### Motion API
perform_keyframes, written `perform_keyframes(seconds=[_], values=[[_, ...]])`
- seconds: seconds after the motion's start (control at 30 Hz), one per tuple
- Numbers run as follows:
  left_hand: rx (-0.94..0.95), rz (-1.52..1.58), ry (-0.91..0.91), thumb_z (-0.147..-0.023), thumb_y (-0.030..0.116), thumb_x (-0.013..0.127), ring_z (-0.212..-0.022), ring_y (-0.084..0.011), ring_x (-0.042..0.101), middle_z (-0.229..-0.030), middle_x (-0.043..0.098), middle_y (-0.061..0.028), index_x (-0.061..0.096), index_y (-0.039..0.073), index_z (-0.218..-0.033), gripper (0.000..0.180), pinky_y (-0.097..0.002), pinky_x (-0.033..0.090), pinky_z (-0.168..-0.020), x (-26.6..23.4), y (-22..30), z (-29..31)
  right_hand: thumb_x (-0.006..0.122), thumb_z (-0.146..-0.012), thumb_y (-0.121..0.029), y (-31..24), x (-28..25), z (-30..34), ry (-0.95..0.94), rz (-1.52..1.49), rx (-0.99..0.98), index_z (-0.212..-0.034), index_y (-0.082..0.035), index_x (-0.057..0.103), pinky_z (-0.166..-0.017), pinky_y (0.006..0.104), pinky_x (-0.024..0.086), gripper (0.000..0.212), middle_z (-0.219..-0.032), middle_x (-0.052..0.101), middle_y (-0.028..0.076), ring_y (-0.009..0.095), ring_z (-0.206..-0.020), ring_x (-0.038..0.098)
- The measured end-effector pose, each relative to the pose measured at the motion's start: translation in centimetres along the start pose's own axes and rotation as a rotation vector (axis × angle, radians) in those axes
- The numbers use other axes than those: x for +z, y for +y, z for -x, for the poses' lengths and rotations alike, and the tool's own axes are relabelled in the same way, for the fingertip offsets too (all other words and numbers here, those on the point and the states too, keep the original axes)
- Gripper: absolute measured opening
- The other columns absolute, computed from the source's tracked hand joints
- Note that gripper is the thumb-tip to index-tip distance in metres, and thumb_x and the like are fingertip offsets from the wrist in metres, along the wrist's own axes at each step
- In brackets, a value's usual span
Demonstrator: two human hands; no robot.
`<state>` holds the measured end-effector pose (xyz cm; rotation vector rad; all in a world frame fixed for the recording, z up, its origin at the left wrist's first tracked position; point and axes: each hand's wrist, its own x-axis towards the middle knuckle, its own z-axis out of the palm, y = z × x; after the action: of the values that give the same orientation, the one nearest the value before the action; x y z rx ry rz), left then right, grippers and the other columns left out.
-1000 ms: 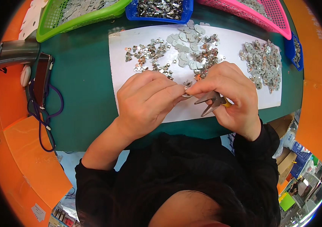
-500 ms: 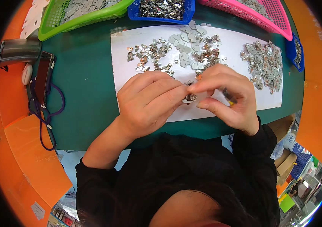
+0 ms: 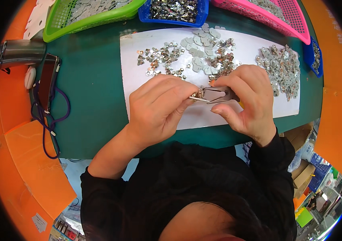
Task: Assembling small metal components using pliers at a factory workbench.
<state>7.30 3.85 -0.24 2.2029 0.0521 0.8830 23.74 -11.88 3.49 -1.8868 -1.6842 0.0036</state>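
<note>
My left hand (image 3: 155, 106) pinches a small silvery metal part (image 3: 199, 95) with a thin pale plate edge, in front of my chest. My right hand (image 3: 253, 102) is closed around a pair of pliers (image 3: 226, 95), whose slim jaws are spread and point left at that part. A bit of yellow handle shows inside the palm. I cannot tell whether the jaws touch the part. Beneath both hands lies a white sheet (image 3: 134, 94). On it, beyond my hands, are grey flat plates (image 3: 197, 62), small silvery clips (image 3: 163, 56) and coppery-silver pieces (image 3: 223, 60).
A heap of assembled-looking metal parts (image 3: 281, 70) lies right on the sheet. Along the far edge stand a green basket (image 3: 94, 26), a blue bin (image 3: 173, 22) and a pink basket (image 3: 259, 20). A smaller blue bin (image 3: 310, 60) is at right. A phone-like item with purple cord (image 3: 67, 106) lies left.
My right fingers have drawn back from the part in my left hand. The pliers, mostly tucked in the right palm before, now have their opened jaws at the part.
</note>
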Motion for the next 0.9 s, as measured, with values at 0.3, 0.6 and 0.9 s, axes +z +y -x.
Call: perform_keyframes(seconds=[0.3, 0.6, 0.9], values=[[0.042, -0.034, 0.05, -0.075, 0.001, 0.075, -0.075, -0.0279, 0.066, -0.082, 0.067, -0.0103, 0.068, 0.002, -0.096, 0.022, -0.0344, 0.054, -0.066, 0.27, 0.08, 0.16, 0.071, -0.082, -0.046, -0.56, 0.32, 0.12, -0.058, 0.015, 0.007, -0.095, -0.007, 0.068, -0.076, 0.0379, 0.04, 0.041, -0.081, 0.056, 0.006, 0.028, -0.078, 0.055], [0.056, -0.036, 0.018, -0.072, -0.003, 0.072, -0.075, -0.0288, 0.067, -0.08, 0.066, -0.0114, 0.066, 0.0, -0.094, 0.023, -0.0345, 0.054, -0.065, 0.36, 0.06, 0.13, 0.073, -0.08, -0.044, -0.54, 0.54, 0.5, -0.052, 0.021, 0.019, -0.095, -0.009, 0.067, -0.078, 0.0373, 0.041, 0.038, -0.083, 0.057, 0.004, 0.026, -0.081, 0.056], [0.05, 0.029, -0.046, -0.078, -0.002, 0.068, -0.075, -0.0315, 0.067, -0.081, 0.066, -0.0137, 0.063, -0.002, -0.091, 0.013, -0.0356, 0.054, -0.066, 0.03, 0.51, 0.06, 0.074, -0.079, -0.043, -0.61, 0.8, 0.87, -0.071, 0.016, 0.023, -0.09, -0.011, 0.065, -0.072, 0.0346, 0.04, 0.035, -0.08, 0.055, 0.001, 0.023, -0.075, 0.055]])
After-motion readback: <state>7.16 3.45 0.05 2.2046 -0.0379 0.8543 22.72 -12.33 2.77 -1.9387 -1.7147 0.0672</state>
